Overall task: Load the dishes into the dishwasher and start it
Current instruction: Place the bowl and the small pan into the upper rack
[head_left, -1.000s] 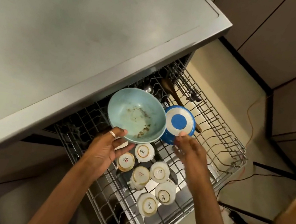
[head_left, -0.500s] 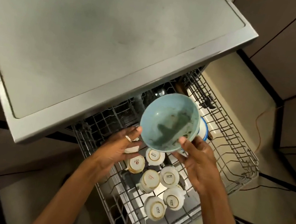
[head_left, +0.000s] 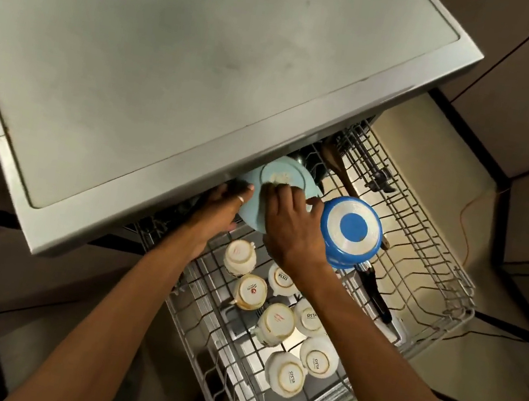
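A light blue bowl (head_left: 257, 204) lies upside down at the back of the pulled-out wire rack (head_left: 426, 260), partly under the dishwasher's steel top (head_left: 173, 64). My left hand (head_left: 220, 209) holds its left rim, thumb on the outside. My right hand (head_left: 290, 225) lies over the bowl's upturned base with fingers spread across it. A blue pan (head_left: 351, 231) with a white and blue bottom sits upside down just right of the bowl, its black handle pointing toward me.
Several white cups (head_left: 274, 323) stand upside down in the rack's near half. A wooden utensil (head_left: 337, 167) lies at the rack's back. The rack's right side has bare tines. Orange and black cables (head_left: 469, 212) run over the floor to the right.
The bowl went from held face-up above the rack to flipped over and set down at the back, beside the blue pan. Both hands followed it inward.
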Tool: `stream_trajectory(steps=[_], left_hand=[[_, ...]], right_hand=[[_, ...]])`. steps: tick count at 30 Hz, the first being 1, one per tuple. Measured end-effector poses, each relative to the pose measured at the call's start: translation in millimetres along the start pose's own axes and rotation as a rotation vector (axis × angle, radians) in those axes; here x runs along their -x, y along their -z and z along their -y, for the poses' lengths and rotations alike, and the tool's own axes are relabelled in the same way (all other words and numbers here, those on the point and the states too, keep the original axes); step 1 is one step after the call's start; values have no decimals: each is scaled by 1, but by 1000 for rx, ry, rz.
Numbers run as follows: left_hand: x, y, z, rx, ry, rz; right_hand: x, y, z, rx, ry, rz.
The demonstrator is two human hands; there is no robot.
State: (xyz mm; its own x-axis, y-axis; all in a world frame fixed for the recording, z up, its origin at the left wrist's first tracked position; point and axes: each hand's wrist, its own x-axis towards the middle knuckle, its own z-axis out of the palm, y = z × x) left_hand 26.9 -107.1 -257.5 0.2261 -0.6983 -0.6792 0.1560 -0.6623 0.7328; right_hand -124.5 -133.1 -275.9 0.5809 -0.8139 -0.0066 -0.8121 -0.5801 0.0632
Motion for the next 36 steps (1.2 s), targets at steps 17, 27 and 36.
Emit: stream_trajectory(steps=[17,27,36], left_hand=[[-66,0,57,-183,104,-22],[-64,3,65,-233,74,-16],[-8,-15,63,-684,-89,-224]], right_hand=[[18,-52,0,35,82,156],[-6,-31,-39,-509,-208,131],[89,-14,-41,-591,-463,-139]])
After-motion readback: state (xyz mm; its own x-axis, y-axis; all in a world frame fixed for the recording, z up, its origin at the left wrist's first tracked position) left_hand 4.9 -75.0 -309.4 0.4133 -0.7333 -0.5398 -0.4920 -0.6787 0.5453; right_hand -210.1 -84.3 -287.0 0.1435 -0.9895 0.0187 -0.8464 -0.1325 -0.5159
